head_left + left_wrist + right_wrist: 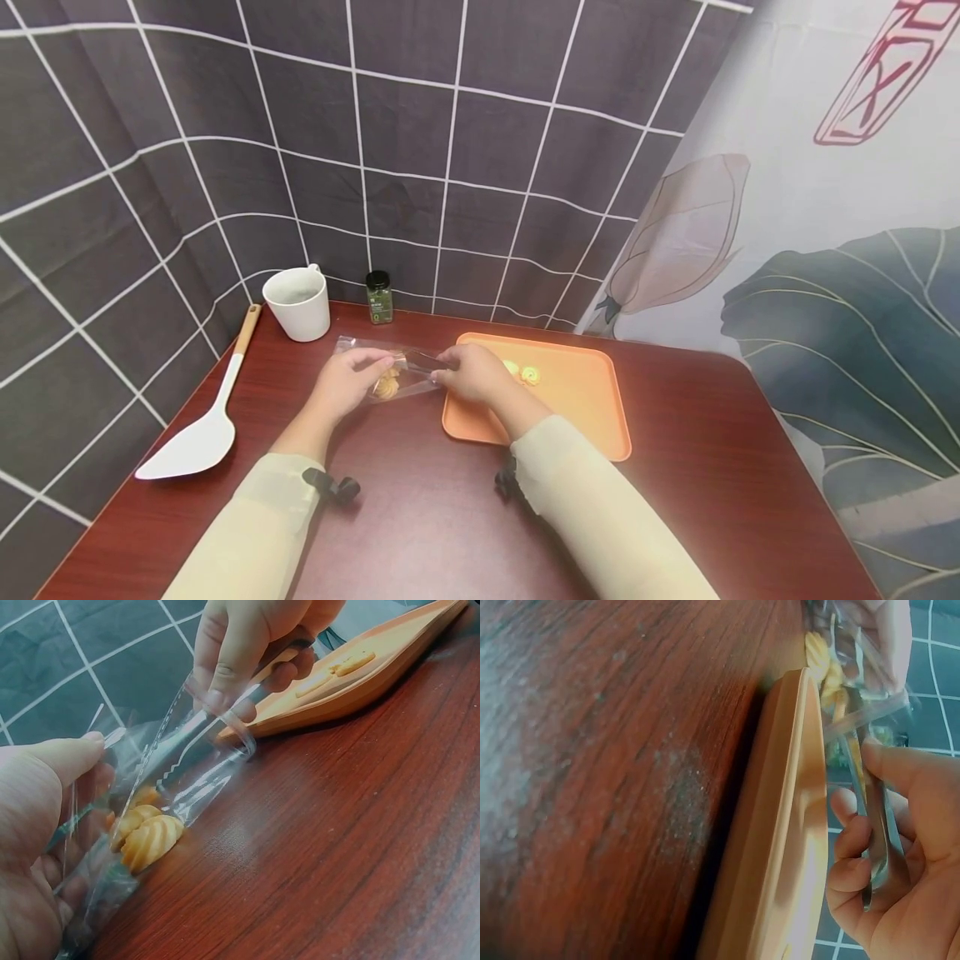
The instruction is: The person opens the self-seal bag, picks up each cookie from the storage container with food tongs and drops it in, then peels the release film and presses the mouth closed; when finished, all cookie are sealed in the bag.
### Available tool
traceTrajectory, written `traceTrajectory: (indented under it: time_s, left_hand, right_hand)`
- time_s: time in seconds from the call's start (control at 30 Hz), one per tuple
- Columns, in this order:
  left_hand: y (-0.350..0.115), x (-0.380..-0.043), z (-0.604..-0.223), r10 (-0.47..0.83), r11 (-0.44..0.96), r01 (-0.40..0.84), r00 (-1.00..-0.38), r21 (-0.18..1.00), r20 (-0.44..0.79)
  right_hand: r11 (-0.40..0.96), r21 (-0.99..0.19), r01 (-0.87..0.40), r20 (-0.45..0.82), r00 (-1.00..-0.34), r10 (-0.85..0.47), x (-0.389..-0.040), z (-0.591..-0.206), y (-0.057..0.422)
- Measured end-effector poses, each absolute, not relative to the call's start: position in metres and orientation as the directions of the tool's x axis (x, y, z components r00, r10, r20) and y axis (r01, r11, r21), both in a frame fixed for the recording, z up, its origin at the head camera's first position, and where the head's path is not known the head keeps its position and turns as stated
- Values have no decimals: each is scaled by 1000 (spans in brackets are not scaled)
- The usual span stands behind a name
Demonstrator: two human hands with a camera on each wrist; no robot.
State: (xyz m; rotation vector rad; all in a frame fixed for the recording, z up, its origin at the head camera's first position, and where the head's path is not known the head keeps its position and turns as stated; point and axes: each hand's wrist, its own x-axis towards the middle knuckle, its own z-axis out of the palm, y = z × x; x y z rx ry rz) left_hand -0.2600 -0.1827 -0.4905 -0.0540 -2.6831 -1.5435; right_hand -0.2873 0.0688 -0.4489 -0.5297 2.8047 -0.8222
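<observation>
"how was the grip set?"
"the left hand [343,387] pinched the clear bag [206,784]; the right hand [480,377] gripped metal tongs [885,832], tips inside it by the cookies [154,841]."
"and the best way?"
"mouth held wide, i judged, and tongs eased apart low down, so nothing would crumble."
"beyond?"
"the orange tray [577,408] sat beside it on the bench [405,517], with more cookies [530,376]."

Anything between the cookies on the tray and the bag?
Yes: the right hand, holding tongs that reach into the bag, sits between the cookies and bag, over the left edge of the orange tray. Its raised rim also lies between. Nothing else visible does.
</observation>
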Motion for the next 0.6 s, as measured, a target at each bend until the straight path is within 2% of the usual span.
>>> traceTrajectory:
  time_s: [0.37, 0.6]
  left_hand:
    - [-182, -259, -492, -2, 505, 61, -997, 861, 72]
    - [-182, -260, -493, -3, 486, 57, -998, 872, 67]
  right_hand:
    - [773, -557, -305, -21, -924, -381, -275, -450, 91]
    - [752, -601, -271, -6, -939, -344, -257, -443, 122]
